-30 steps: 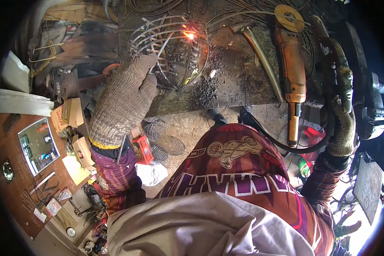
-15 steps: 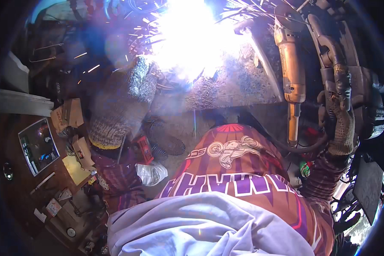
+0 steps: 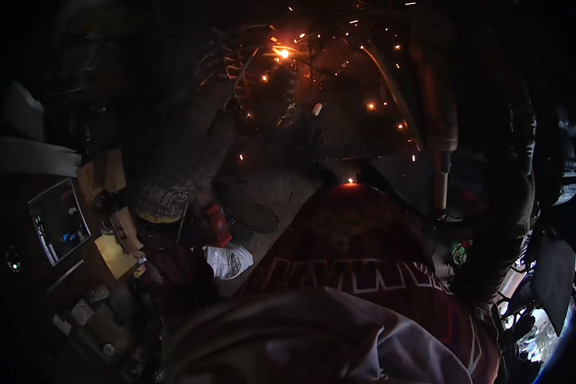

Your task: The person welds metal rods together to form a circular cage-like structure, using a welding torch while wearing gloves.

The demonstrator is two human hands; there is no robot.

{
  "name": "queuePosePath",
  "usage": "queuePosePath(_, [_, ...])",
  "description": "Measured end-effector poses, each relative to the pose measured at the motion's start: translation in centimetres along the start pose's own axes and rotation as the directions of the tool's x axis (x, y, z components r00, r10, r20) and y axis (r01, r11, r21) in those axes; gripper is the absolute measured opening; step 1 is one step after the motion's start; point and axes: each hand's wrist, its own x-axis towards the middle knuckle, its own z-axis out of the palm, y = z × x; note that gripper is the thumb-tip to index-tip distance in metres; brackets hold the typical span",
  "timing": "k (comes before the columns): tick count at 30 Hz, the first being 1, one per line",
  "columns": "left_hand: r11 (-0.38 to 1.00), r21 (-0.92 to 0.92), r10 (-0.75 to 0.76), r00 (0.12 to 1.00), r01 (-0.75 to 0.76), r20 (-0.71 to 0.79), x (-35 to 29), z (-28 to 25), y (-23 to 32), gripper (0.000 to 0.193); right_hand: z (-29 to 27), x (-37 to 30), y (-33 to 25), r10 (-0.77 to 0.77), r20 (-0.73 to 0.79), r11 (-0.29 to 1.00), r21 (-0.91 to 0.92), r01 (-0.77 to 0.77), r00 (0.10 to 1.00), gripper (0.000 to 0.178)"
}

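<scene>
The scene is very dark. An orange-hot spot (image 3: 283, 54) glows at the top middle, with sparks scattered over the dark metal work surface. My left hand (image 3: 185, 147), in a grey knitted glove with a yellow cuff, reaches towards it from the left. Its fingers look curled, but what they hold is lost in shadow. A thin curved rod (image 3: 244, 70) rises near the fingertips. At the right, my gloved right hand (image 3: 521, 185) is a dim shape beside dark metal parts. Its fingers seem closed round something I cannot make out. An angle grinder (image 3: 443, 121) lies left of it.
A curved metal bar (image 3: 393, 89) lies left of the grinder. On the left stand a brown table with a framed glass panel (image 3: 59, 221), cardboard boxes (image 3: 125, 230) and yellow paper (image 3: 115, 256). A red object (image 3: 218, 225) and a white bag (image 3: 229, 261) are on the floor.
The blinding white arc glare is gone, leaving a small orange glow and sparks, and everything has turned dark. Both hands stay at about the same places.
</scene>
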Motion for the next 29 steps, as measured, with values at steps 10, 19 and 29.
queuePosePath(10, [0.733, -0.369, -0.503, 0.821, 0.571, 0.271, 1.2, -2.4, 3.0, 0.039, 1.8, -1.3, -1.3, -0.042, -0.102, 0.998, -0.048, 0.037, 0.994, 0.033])
queuePosePath(19, [0.829, -0.281, -0.44, 0.874, 0.484, 0.207, 0.6, -2.0, 2.4, 0.037, 3.4, -1.9, -1.9, -0.029, -0.162, 0.991, -0.134, 0.007, 0.986, 0.03])
queuePosePath(29, [0.893, -0.198, -0.381, 0.913, 0.404, 0.146, -0.5, -2.6, 2.7, 0.034, 3.1, -1.6, -1.7, -0.051, -0.073, 0.999, 0.0, 0.051, 0.996, 0.03])
